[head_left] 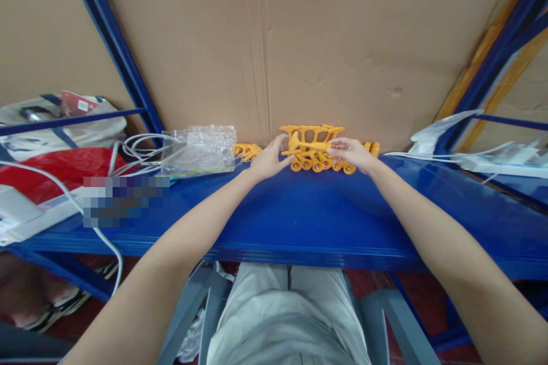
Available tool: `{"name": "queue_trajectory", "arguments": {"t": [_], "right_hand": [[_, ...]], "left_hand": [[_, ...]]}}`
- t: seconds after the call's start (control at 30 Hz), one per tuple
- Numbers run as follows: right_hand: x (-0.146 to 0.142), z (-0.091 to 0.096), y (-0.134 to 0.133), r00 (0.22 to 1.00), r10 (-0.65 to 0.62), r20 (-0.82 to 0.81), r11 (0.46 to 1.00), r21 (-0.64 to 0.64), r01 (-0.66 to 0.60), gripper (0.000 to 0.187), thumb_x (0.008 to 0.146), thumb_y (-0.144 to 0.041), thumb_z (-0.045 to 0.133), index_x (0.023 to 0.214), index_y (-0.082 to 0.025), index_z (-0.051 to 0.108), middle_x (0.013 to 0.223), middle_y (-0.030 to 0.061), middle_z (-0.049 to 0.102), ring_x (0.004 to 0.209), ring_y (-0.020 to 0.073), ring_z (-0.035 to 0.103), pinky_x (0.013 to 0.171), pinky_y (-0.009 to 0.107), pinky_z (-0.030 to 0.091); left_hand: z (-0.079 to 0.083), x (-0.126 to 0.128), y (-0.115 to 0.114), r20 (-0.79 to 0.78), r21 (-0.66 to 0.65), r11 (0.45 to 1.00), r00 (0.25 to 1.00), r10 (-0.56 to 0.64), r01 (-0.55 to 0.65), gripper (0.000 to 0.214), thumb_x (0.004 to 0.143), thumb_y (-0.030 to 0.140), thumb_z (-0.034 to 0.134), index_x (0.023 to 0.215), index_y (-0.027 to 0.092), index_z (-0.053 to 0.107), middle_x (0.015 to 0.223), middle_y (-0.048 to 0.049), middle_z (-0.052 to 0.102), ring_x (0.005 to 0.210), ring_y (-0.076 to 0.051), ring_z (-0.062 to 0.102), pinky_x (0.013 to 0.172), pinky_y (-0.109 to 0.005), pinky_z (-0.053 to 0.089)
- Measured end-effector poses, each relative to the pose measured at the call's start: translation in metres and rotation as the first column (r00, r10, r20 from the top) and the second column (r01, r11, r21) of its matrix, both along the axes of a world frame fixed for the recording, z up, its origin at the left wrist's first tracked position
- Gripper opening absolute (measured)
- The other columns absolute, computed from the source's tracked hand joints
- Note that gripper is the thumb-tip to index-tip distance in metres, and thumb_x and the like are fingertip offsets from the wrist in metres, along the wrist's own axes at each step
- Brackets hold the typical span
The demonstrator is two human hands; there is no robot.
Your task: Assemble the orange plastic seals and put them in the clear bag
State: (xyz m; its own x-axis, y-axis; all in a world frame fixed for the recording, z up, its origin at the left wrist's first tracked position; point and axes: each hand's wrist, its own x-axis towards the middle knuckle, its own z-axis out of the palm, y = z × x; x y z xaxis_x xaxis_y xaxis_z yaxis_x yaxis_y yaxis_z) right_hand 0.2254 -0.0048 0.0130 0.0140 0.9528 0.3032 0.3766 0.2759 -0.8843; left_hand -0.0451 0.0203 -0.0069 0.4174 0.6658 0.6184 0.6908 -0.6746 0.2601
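Note:
A cluster of orange plastic parts [314, 148] stands at the back of the blue shelf [299, 222], against the cardboard wall. My left hand [269, 161] touches the cluster's left side with thumb and fingers closed on it. On the right side, my right hand [351, 153] pinches the same cluster with its fingertips. More orange pieces [246, 151] lie loose just left of my left hand, and another orange piece [372, 148] shows behind my right hand.
A clear plastic bag [199, 149] and white cables [137, 151] lie to the left. Further left are a red bag [64, 168] and a white box [15, 208]. White plastic and cables [449, 137] sit at the right. Cardboard [308, 40] closes the back.

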Motion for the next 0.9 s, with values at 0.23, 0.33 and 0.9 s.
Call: {"name": "queue_trajectory", "arguments": {"t": [0.23,0.33,0.9], "right_hand": [[0.035,0.016,-0.004,0.948,-0.307,-0.078,0.951,-0.067,0.303,0.017,0.084,-0.027,0.073,0.077,-0.015,0.065,0.073,0.0065,0.071,0.047,0.0071,0.054,0.043,0.018,0.043],[0.042,0.018,-0.005,0.938,-0.337,-0.086,0.94,-0.097,0.328,0.017,0.083,-0.027,0.073,0.075,-0.016,0.063,0.067,0.0059,0.069,0.045,0.0079,0.052,0.04,0.018,0.041],[-0.08,0.004,0.004,0.804,-0.347,0.482,0.936,0.232,0.265,0.028,0.088,-0.039,0.064,0.086,-0.012,0.073,0.089,0.0127,0.077,0.09,0.0258,0.072,0.077,0.031,0.053]], "left_hand": [[-0.01,-0.003,0.005,-0.234,0.026,0.999,0.972,-0.027,0.034,0.042,0.09,0.026,0.056,0.132,0.019,0.057,0.13,-0.0117,0.062,0.118,-0.024,0.063,0.1,-0.037,0.051],[-0.014,0.0,0.005,-0.323,0.037,0.996,0.945,-0.061,0.077,0.037,0.09,0.025,0.054,0.126,0.019,0.063,0.126,-0.0107,0.065,0.117,-0.024,0.063,0.101,-0.036,0.051],[-0.015,-0.03,0.028,-0.618,-0.164,0.902,0.755,0.221,-0.399,0.048,0.097,0.027,0.04,0.144,0.025,0.052,0.157,-0.0097,0.045,0.145,-0.028,0.039,0.118,-0.053,0.031]]}}
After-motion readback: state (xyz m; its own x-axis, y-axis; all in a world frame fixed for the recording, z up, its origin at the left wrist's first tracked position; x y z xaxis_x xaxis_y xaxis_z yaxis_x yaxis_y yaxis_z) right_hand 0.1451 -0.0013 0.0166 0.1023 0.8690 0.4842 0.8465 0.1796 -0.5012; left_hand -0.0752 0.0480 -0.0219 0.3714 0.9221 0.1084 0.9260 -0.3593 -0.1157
